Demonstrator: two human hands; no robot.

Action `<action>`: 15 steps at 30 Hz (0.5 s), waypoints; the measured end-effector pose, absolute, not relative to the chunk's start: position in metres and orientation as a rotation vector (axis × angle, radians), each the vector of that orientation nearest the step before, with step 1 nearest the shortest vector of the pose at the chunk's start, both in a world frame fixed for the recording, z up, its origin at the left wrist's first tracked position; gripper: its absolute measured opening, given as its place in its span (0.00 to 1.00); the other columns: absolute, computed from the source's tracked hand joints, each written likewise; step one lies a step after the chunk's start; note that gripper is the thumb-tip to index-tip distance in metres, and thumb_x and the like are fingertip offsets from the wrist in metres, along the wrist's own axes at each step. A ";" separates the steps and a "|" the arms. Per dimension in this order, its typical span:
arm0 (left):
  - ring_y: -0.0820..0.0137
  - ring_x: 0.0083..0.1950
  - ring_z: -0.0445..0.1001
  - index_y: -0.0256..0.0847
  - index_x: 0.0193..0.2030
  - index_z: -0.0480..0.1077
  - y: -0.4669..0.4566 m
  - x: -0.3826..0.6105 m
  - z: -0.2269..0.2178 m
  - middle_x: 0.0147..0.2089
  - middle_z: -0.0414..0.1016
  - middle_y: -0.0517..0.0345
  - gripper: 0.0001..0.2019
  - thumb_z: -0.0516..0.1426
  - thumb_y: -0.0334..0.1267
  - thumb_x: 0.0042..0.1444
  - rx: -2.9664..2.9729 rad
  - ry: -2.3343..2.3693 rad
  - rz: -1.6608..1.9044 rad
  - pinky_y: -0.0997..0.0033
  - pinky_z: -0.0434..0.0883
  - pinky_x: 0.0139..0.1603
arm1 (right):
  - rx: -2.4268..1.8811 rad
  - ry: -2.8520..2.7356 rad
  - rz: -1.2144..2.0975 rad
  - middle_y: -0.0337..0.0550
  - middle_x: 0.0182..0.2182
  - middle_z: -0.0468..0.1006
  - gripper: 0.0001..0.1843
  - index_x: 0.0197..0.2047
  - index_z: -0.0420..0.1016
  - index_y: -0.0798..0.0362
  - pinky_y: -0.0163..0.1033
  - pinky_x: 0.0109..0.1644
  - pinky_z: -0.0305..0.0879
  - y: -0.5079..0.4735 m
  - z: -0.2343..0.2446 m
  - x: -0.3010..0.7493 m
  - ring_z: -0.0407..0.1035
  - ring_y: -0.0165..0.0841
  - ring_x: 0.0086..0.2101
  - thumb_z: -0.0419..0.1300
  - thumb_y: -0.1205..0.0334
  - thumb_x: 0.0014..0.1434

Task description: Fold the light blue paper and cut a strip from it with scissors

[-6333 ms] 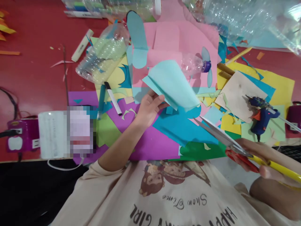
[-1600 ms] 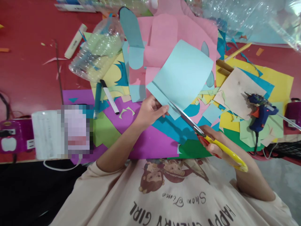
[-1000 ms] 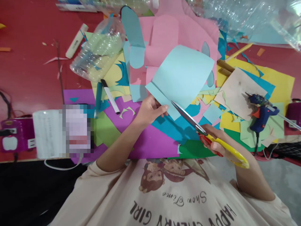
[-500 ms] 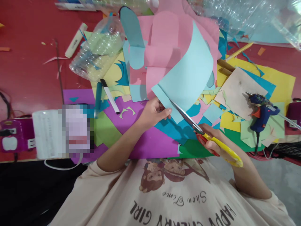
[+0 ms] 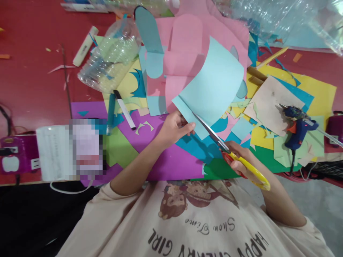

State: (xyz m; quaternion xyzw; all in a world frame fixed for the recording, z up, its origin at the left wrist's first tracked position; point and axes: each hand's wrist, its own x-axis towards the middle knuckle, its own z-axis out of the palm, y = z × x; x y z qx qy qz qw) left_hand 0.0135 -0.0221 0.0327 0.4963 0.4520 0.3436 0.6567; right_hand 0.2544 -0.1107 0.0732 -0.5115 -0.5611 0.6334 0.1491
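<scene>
My left hand (image 5: 174,127) pinches the lower left corner of a light blue paper sheet (image 5: 214,85), which stands curled above the table. My right hand (image 5: 241,162) grips yellow and red handled scissors (image 5: 227,150). Their blades reach into the sheet's lower edge just right of my left fingers. Beneath both hands lie overlapping sheets of purple paper (image 5: 171,160), teal paper (image 5: 198,146) and green paper (image 5: 222,169).
A clear plastic bottle (image 5: 109,60), a black marker (image 5: 124,109) and a glue stick (image 5: 85,45) lie at the left. A blue hot glue gun (image 5: 296,125) rests on paper scraps at the right. Pink paper (image 5: 187,46) lies behind. A purple power strip (image 5: 10,153) sits by the table's red left edge.
The blue sheet has been turned and raised more upright, then curled back a little. The scissors have come in from the right and their blades now sit in its lower edge.
</scene>
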 end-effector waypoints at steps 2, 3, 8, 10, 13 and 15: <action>0.72 0.21 0.73 0.43 0.31 0.62 -0.023 0.014 0.032 0.22 0.72 0.64 0.18 0.66 0.46 0.44 1.130 1.029 0.779 0.74 0.70 0.20 | -1.497 -1.612 1.789 0.33 0.25 0.60 0.34 0.41 0.63 0.52 0.33 0.23 0.48 -0.112 0.075 0.252 0.51 0.25 0.22 0.51 0.26 0.55; 0.72 0.21 0.73 0.43 0.31 0.62 -0.023 0.014 0.031 0.22 0.72 0.65 0.18 0.66 0.47 0.45 1.144 1.034 0.778 0.74 0.70 0.20 | -1.499 -1.613 1.784 0.34 0.24 0.60 0.34 0.41 0.63 0.52 0.34 0.23 0.49 -0.112 0.076 0.251 0.52 0.25 0.22 0.51 0.26 0.55; 0.71 0.21 0.74 0.43 0.35 0.64 -0.022 0.013 0.028 0.23 0.74 0.64 0.20 0.65 0.54 0.47 1.161 0.996 0.812 0.73 0.71 0.21 | -1.501 -1.532 1.853 0.33 0.24 0.62 0.33 0.43 0.63 0.51 0.33 0.22 0.49 -0.114 0.076 0.251 0.53 0.24 0.19 0.53 0.27 0.55; 0.69 0.22 0.76 0.42 0.33 0.65 -0.021 0.013 0.027 0.22 0.74 0.62 0.22 0.62 0.60 0.49 1.127 0.967 0.845 0.69 0.73 0.23 | -1.473 -1.539 1.862 0.33 0.24 0.60 0.34 0.44 0.63 0.52 0.33 0.21 0.48 -0.114 0.075 0.253 0.51 0.24 0.19 0.52 0.27 0.55; 0.68 0.23 0.76 0.42 0.21 0.64 -0.021 0.011 0.028 0.17 0.72 0.59 0.26 0.54 0.64 0.56 1.187 1.067 0.879 0.68 0.74 0.27 | -1.429 -1.607 1.842 0.34 0.25 0.60 0.36 0.45 0.64 0.54 0.32 0.20 0.47 -0.114 0.073 0.257 0.51 0.24 0.21 0.51 0.27 0.55; 0.69 0.22 0.75 0.42 0.15 0.61 -0.022 0.011 0.031 0.15 0.69 0.58 0.29 0.53 0.62 0.58 1.273 1.213 0.892 0.71 0.72 0.26 | -1.401 -1.649 1.837 0.35 0.26 0.61 0.35 0.45 0.64 0.54 0.32 0.21 0.49 -0.114 0.071 0.260 0.52 0.24 0.22 0.51 0.28 0.57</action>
